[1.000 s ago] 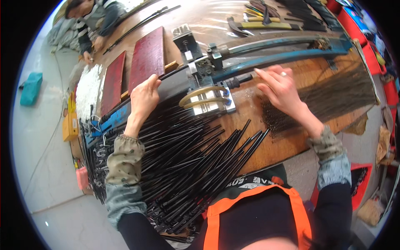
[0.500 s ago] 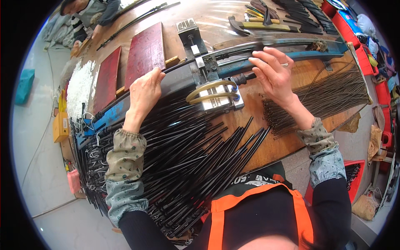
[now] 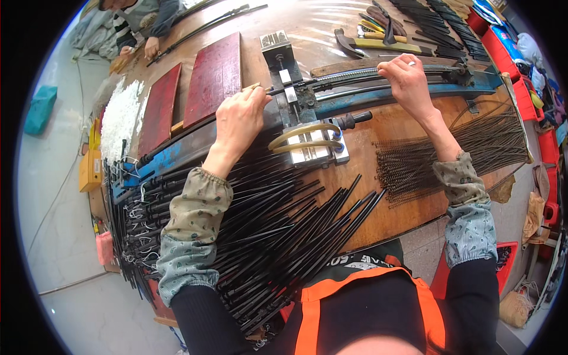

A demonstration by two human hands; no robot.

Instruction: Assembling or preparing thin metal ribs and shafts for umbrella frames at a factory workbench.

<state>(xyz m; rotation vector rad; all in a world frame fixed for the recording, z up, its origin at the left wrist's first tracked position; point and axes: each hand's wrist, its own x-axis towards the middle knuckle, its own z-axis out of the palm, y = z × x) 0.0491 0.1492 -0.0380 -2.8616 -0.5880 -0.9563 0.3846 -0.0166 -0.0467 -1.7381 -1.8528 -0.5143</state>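
A thin black rod lies across the metal clamp fixture on a long blue bench frame. My left hand is closed with its fingertips pinching the rod just left of the clamp. To the right of the clamp, my right hand is closed at the rod, beside a coiled spring stretched along it; the fingertips partly hide what they grip. In front of the fixture sits a pneumatic block with two yellowish hoses and a black knob. Many black rods lie piled below my left forearm.
Loose long springs are heaped at right. A hammer and hand tools lie at the back. Two dark red boards stand behind the frame, white pieces at left. Red bins line the right; a co-worker's hand is far left.
My left hand has slid right, closer to the clamp. My right hand has moved up and slightly right, its spread fingers now closed at the rod. The spring now shows along the rod.
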